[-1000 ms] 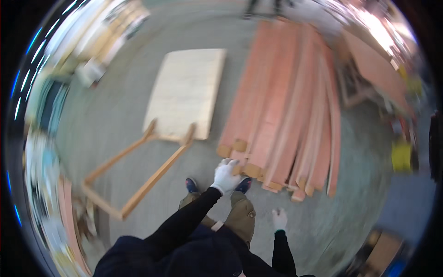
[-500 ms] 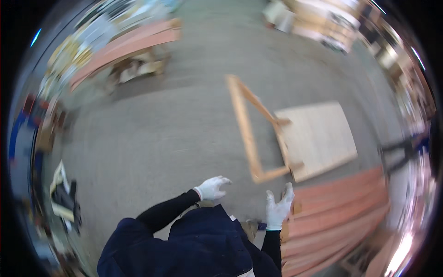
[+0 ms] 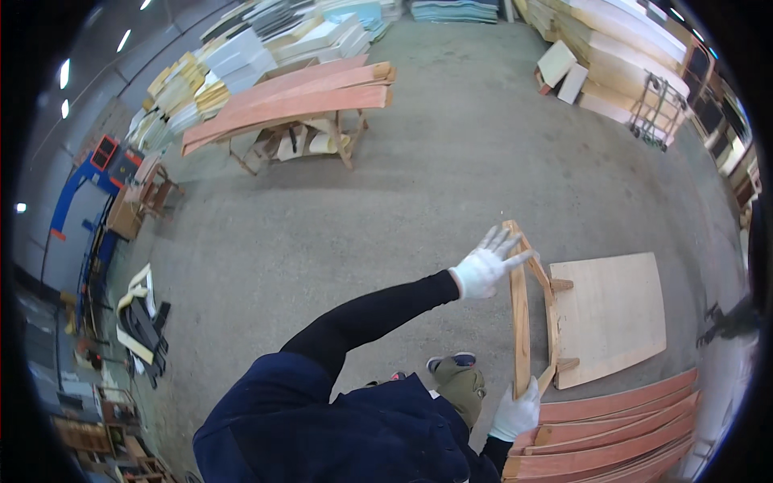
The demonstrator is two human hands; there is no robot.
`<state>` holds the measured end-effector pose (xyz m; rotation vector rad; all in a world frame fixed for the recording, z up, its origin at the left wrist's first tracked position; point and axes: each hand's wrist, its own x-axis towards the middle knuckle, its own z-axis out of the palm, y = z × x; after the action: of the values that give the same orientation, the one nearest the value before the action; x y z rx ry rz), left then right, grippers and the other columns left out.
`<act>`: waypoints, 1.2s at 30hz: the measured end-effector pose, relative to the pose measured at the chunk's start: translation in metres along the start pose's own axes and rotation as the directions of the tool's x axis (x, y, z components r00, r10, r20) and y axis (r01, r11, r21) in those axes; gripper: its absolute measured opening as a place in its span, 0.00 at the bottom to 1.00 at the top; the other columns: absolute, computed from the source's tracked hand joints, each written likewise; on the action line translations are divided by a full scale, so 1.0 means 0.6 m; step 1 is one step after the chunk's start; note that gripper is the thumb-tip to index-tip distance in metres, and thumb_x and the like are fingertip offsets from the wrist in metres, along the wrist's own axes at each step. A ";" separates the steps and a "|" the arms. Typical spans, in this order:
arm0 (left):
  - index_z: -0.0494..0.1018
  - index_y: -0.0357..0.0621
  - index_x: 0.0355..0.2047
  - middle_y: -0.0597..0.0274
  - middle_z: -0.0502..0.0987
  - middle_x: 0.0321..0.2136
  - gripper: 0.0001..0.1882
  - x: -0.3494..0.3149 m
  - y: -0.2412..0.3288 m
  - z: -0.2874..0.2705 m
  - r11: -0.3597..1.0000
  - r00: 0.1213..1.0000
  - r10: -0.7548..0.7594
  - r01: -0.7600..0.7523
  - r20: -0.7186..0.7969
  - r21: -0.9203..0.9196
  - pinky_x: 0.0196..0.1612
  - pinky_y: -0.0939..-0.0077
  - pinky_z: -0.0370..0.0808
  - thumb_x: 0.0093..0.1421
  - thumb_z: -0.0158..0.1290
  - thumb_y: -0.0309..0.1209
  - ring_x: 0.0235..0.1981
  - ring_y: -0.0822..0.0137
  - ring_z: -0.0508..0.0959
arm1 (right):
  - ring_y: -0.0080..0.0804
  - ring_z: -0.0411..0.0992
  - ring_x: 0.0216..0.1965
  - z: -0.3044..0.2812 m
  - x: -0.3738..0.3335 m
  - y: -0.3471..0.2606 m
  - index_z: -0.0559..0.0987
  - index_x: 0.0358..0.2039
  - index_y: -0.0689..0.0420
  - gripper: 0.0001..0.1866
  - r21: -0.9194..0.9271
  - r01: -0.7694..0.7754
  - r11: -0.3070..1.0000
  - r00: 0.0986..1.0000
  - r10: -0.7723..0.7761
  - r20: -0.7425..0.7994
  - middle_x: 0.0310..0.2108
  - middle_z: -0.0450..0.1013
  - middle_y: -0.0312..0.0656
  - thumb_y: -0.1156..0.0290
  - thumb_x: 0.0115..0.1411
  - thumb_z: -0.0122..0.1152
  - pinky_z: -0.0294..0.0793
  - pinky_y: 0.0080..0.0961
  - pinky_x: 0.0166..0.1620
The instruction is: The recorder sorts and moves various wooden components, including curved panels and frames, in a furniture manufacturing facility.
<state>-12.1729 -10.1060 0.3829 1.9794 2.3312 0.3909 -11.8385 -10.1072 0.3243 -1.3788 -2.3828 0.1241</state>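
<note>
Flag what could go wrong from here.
1. The left hand has its fingers spread at the far corner of the wooden frame, not wrapped around it, so that end could slip or swing.
2. The right hand is at the near corner, close beside the reddish planks; a swing that way might knock them or scrape the glove.
3. The frame meets the pale panel; lifting might strain that connection.

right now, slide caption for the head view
White-gloved left hand and right hand at a brown wooden frame, beside a flat pale wooden panel and long reddish wooden boards.
</note>
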 end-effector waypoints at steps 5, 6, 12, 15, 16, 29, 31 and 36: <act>0.73 0.60 0.59 0.47 0.69 0.62 0.36 0.252 -0.014 0.049 0.936 0.936 0.269 -0.309 0.226 0.168 0.69 0.23 0.38 0.46 0.66 0.41 0.69 0.39 0.58 | 0.47 0.76 0.32 0.022 0.076 0.082 0.78 0.49 0.50 0.28 -0.011 -0.052 0.999 0.996 0.052 -0.068 0.31 0.76 0.42 0.64 0.45 0.73 0.74 0.44 0.34; 0.80 0.58 0.47 0.53 0.77 0.50 0.26 0.284 -0.027 0.074 0.929 0.932 0.343 -0.355 0.121 0.103 0.66 0.20 0.43 0.45 0.66 0.42 0.63 0.43 0.68 | 0.46 0.76 0.31 0.011 0.102 0.092 0.79 0.46 0.49 0.26 0.039 -0.081 0.996 0.994 0.083 -0.069 0.29 0.75 0.41 0.64 0.44 0.73 0.74 0.42 0.34; 0.79 0.53 0.37 0.58 0.78 0.39 0.20 0.496 0.011 0.127 0.880 0.873 0.466 -0.474 0.147 0.023 0.58 0.45 0.66 0.42 0.66 0.40 0.47 0.54 0.77 | 0.40 0.75 0.29 -0.009 0.264 0.241 0.77 0.33 0.48 0.17 -0.025 -0.219 0.975 0.974 0.217 -0.070 0.26 0.74 0.37 0.63 0.41 0.71 0.74 0.37 0.34; 0.81 0.52 0.29 0.62 0.80 0.37 0.13 0.572 0.037 0.161 0.787 0.786 0.605 -0.614 0.126 0.056 0.66 0.34 0.58 0.42 0.64 0.39 0.51 0.57 0.77 | 0.38 0.76 0.30 0.013 0.297 0.280 0.76 0.29 0.48 0.14 -0.051 -0.297 0.954 0.954 0.293 -0.063 0.26 0.74 0.36 0.63 0.41 0.70 0.74 0.36 0.35; 0.81 0.52 0.29 0.62 0.80 0.37 0.13 0.605 0.054 0.172 0.779 0.775 0.616 -0.626 0.137 0.037 0.66 0.34 0.58 0.42 0.64 0.39 0.51 0.57 0.77 | 0.38 0.77 0.30 0.011 0.321 0.302 0.76 0.28 0.48 0.13 -0.057 -0.321 0.945 0.947 0.318 -0.051 0.26 0.74 0.36 0.63 0.42 0.69 0.74 0.35 0.36; 0.78 0.54 0.25 0.63 0.80 0.38 0.07 1.215 0.013 0.255 0.645 0.646 0.763 -0.762 -0.009 -0.053 0.66 0.23 0.48 0.42 0.61 0.35 0.53 0.53 0.75 | 0.39 0.78 0.30 0.131 0.814 0.412 0.77 0.30 0.46 0.17 -0.215 -0.529 0.821 0.843 0.537 -0.025 0.26 0.76 0.37 0.60 0.38 0.70 0.73 0.37 0.35; 0.79 0.54 0.26 0.63 0.80 0.41 0.08 1.339 0.035 0.250 0.646 0.646 0.762 -0.758 0.027 -0.088 0.67 0.23 0.46 0.43 0.61 0.33 0.56 0.51 0.74 | 0.38 0.78 0.29 0.154 0.908 0.440 0.76 0.30 0.46 0.16 -0.173 -0.548 0.818 0.836 0.533 -0.130 0.25 0.76 0.36 0.61 0.39 0.70 0.73 0.36 0.35; 0.80 0.53 0.31 0.62 0.79 0.44 0.11 1.612 0.039 0.292 0.702 0.696 0.710 -0.712 0.107 -0.026 0.67 0.29 0.50 0.45 0.61 0.30 0.57 0.52 0.72 | 0.39 0.77 0.27 0.216 1.144 0.504 0.77 0.30 0.46 0.15 -0.157 -0.607 0.779 0.792 0.578 -0.197 0.25 0.75 0.36 0.62 0.40 0.70 0.74 0.36 0.34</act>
<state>-12.2830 -9.1299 0.3333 2.7720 1.3950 0.2693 -11.9442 -9.3536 0.3184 -2.1358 -1.8018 -0.0632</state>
